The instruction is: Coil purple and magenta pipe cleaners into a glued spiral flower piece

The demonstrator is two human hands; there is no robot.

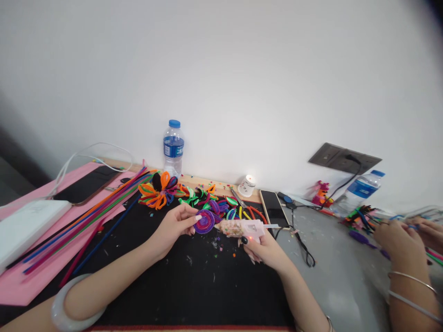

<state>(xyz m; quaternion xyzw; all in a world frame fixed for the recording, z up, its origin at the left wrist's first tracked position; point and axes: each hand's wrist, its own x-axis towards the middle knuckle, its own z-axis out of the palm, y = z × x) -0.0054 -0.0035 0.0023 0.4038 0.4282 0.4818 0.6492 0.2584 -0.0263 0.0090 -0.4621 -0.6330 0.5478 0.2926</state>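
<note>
Between the thumb and fingers of my left hand [182, 220] is a flat purple and magenta pipe-cleaner coil [205, 222]. My right hand [261, 249] is wrapped round the handle of a pale pink glue gun [238, 228], with a clear glue stick [272, 226] poking from its back and a small orange light glowing. The gun's nozzle points left, close to the coil's right edge; whether they touch I cannot tell. Just behind the coil lie several pipe-cleaner leaves and loops [221, 206] in purple, green and red. An orange pipe-cleaner flower [158, 191] sits farther left.
Loose pipe cleaners [93, 216] lie across pink paper [20, 281] at left, near a dark phone [88, 184] and white box [31, 230]. A water bottle [173, 150], paper cup [247, 186] and another phone [274, 208] stand or lie behind. Another person's hands [401, 240] work at right.
</note>
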